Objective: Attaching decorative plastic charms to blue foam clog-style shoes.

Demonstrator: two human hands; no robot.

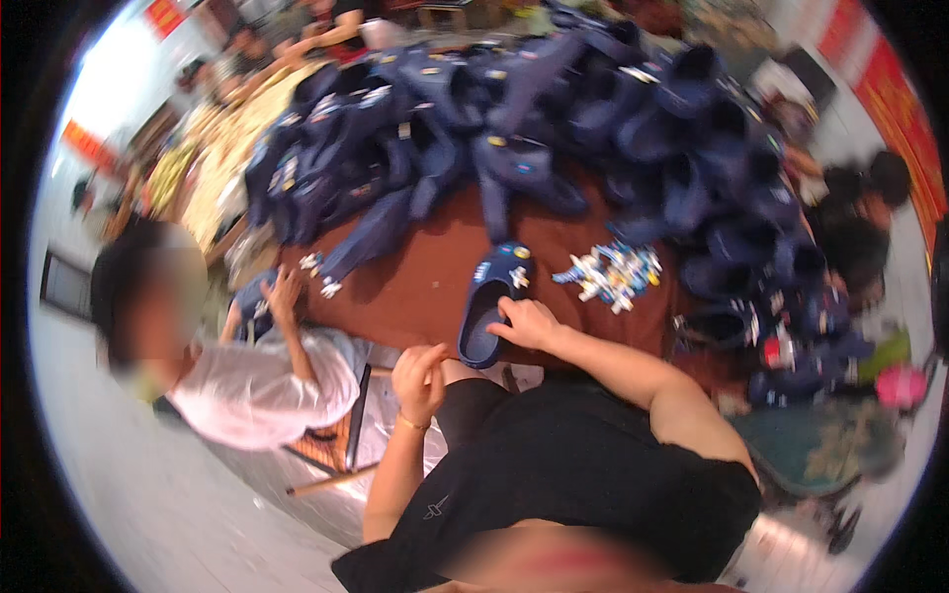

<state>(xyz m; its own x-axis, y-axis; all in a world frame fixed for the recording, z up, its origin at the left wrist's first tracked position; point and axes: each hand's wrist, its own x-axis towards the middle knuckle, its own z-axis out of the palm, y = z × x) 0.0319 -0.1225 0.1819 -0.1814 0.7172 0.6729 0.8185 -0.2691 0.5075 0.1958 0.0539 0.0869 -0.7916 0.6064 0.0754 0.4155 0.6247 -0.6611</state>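
Observation:
A dark blue clog lies at the table's near edge, its toe pointing away from me and small white and yellow charms on its upper. My right hand grips the clog's right side, thumb at the opening. Just left of the clog's heel, my left hand is raised with fingers curled together; whatever they may pinch is too small to make out. To the right of the clog lies a loose heap of small white, blue and yellow charms.
A big pile of dark blue clogs covers the far side of the brown table. A few charms lie at its left. A co-worker in a light shirt sits at my left, handling a blue clog. A green seat stands at right.

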